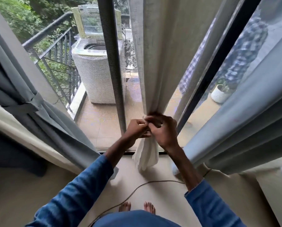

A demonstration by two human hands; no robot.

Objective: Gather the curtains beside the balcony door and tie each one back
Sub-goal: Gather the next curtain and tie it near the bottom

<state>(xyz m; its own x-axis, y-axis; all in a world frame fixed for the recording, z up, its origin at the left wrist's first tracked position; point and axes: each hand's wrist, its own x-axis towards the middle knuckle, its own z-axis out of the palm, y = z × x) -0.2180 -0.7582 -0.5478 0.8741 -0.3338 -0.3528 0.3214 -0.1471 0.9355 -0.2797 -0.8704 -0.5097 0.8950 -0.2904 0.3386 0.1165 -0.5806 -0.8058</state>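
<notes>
The balcony door (112,54) fills the view, with a washing machine (94,71) and a railing (55,46) outside on the balcony. A grey curtain (245,115) hangs loose in long folds on the right. On the left a second grey curtain (14,76) is already cinched by a grey band (30,104). Between them, just right of the door's dark post, hangs the cream curtain (156,54), drawn into a narrow neck with its lower part flaring out just above the floor (153,177). Both hands meet at that neck. The right hand (165,130) has its fingers curled around the bunched cloth, and the left hand (135,130) pinches a pale strip (143,118); I cannot tell whether that is a tie or the curtain's own edge. A thin cable (133,192) trails across the floor, and a white plant pot (219,94) stands outside.
</notes>
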